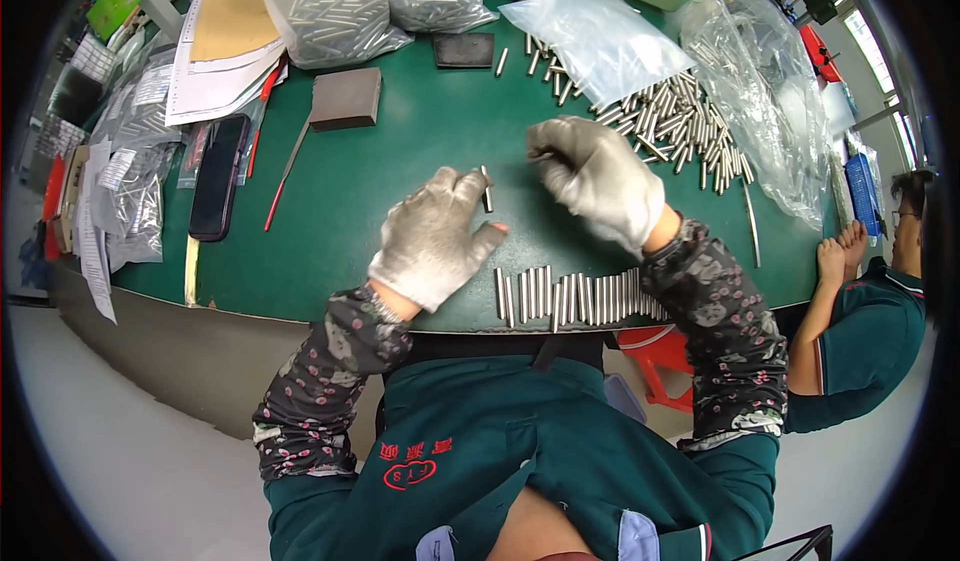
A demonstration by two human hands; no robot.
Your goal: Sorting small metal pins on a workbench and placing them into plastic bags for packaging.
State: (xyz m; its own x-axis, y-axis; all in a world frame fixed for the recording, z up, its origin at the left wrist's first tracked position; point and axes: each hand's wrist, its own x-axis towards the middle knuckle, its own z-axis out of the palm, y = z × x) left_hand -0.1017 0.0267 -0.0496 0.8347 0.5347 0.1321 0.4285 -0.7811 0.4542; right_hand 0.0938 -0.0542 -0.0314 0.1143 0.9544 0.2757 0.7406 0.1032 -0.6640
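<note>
Two gloved hands work over our green bench (pixel 400 151): left hand (pixel 432 241) pinching a metal pin (pixel 487 190), right hand (pixel 597 181) curled shut beside loose pins (pixel 680 121), phone (pixel 218 176) far left.

One view only: head-worn fisheye cam, looking steeply down from above onto round dark-green work table (pixel 400 151), close in. Wearer's own chest & forearms enter from bottom edge; table's far side sits at top. Edges bend twd rim, corners black. No 2nd view, so no overlap.
</note>
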